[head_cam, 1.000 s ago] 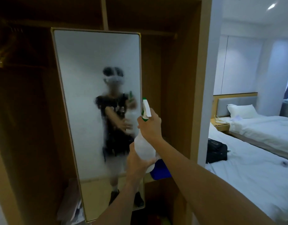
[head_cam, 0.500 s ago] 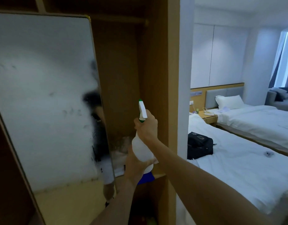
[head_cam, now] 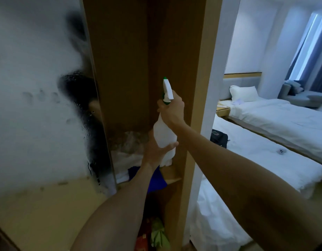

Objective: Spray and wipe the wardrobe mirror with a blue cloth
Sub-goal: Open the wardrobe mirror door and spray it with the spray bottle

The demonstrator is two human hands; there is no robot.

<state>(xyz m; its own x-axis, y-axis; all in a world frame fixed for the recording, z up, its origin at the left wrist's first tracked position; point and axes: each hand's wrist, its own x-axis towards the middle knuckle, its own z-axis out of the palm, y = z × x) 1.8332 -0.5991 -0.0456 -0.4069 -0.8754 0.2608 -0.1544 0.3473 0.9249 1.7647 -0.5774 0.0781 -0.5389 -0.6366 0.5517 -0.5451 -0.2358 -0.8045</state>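
At frame centre, the right hand [head_cam: 172, 110] grips the neck of the white spray bottle [head_cam: 163, 137]; the left hand [head_cam: 154, 151] cups its base. The misted mirror [head_cam: 38, 105] fills the left of frame. The blue cloth [head_cam: 156, 180] lies on the wardrobe shelf [head_cam: 172, 175] below the bottle.

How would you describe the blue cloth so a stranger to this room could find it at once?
Start at the tall wooden wardrobe, just right of its misted mirror. On the shelf inside, below the spray bottle both hands hold, lies the blue cloth. It is the only deep blue thing there, beside white linen.
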